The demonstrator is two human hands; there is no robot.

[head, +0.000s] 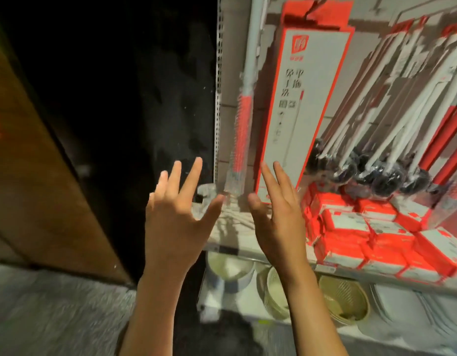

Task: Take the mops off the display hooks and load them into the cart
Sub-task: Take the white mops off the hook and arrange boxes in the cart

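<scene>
A tall white and red mop box (302,109) hangs from a hook at the top of the display. Left of it hangs a mop with a white and red handle in clear wrap (244,119). Several more wrapped mops (392,140) hang at the right, their dark heads low. My left hand (176,214) is raised with fingers spread, just left of the wrapped mop's lower end, holding nothing. My right hand (278,209) is open too, its fingertips at the bottom of the mop box. No cart is in view.
A shelf (230,242) under the mops carries stacked red and white boxes (371,237). Bowls and baskets (343,299) sit on the level below. A perforated shelf upright (218,98) runs up the left edge. Left of it lie a dark gap and a brown panel (37,176).
</scene>
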